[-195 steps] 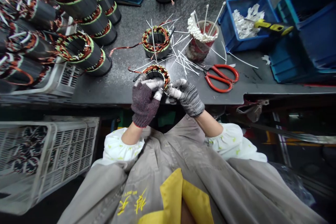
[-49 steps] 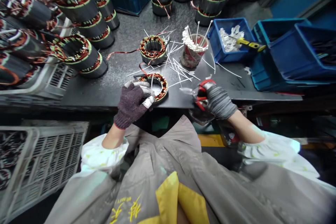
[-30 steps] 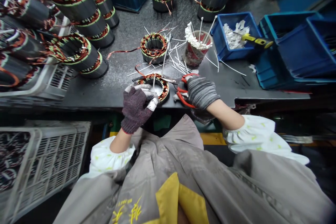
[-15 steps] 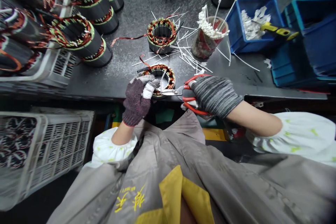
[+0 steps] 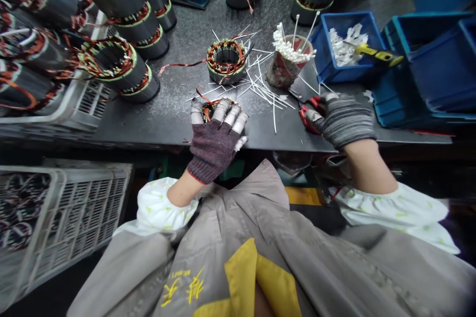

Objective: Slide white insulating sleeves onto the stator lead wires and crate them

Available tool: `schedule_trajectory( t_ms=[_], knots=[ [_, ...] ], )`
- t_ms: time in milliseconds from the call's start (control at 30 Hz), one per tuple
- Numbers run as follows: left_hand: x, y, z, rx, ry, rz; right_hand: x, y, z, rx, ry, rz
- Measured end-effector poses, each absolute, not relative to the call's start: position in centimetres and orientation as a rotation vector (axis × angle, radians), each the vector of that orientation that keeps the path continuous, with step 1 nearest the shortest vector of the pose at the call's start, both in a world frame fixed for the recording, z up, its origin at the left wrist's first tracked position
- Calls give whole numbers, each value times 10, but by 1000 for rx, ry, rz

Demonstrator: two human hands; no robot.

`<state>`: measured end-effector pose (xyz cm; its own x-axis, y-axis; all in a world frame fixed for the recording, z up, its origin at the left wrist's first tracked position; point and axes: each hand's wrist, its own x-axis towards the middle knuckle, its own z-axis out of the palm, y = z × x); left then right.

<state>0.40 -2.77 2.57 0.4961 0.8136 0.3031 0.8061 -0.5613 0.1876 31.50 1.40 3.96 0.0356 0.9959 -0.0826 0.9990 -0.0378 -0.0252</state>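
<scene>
My left hand (image 5: pixel 215 138), in a dark knit glove with taped fingertips, lies over a flat copper-wound stator (image 5: pixel 208 107) at the bench's near edge, fingers wrapped over its top. My right hand (image 5: pixel 340 119), in a grey striped glove, rests on the bench to the right, closed over the red-handled scissors (image 5: pixel 308 114), whose handles show at its left. A second wound stator (image 5: pixel 226 60) stands behind the first. White cable ties (image 5: pixel 260 90) are scattered between them.
Stacked stators (image 5: pixel 122 10) crowd the left and back of the grey bench (image 5: pixel 171 114). A cup of cable ties (image 5: pixel 288 62) and blue bins (image 5: pixel 344 44), one with a yellow-handled tool (image 5: pixel 377 53), sit at the right. A white crate (image 5: pixel 63 218) stands lower left.
My right hand took up the scissors, brought them to the stator for a cut, then swung back right onto the bench. My left hand shifted from gripping the stator's side to covering its top.
</scene>
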Motion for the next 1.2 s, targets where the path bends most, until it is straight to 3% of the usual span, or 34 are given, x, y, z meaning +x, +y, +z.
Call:
schedule_trajectory(
  t_ms=[100, 267, 400, 533, 667, 800, 900, 1033, 1200],
  knots=[
    [4, -21, 18, 2583, 1523, 601, 296, -4, 31, 2158, 2539, -128],
    [-8, -28, 21, 2683, 1626, 460, 249, -14, -8, 1544, 2936, -473],
    [-24, -30, 26, 2695, 1585, 354, 236, -6, -33, 1737, 2969, -334],
    [-58, -22, 33, 2320, 1569, 654, 223, -4, -45, 1744, 3038, -263],
    [-99, -15, 69, 2031, 1616, 910, 210, -8, -48, 1672, 3127, -213],
    [-138, 6, 120, 2342, 1895, 959, 210, -8, -51, 1663, 3179, -129],
    [-165, 42, 140, 2585, 2233, 686, 212, -6, -55, 1660, 3226, -29],
    [-197, 91, 133, 2526, 2398, 309, 211, -5, -58, 1637, 3251, -8],
    [-207, 101, 121, 2481, 2321, 725, 209, -5, -53, 1633, 3263, -28]
  ],
)
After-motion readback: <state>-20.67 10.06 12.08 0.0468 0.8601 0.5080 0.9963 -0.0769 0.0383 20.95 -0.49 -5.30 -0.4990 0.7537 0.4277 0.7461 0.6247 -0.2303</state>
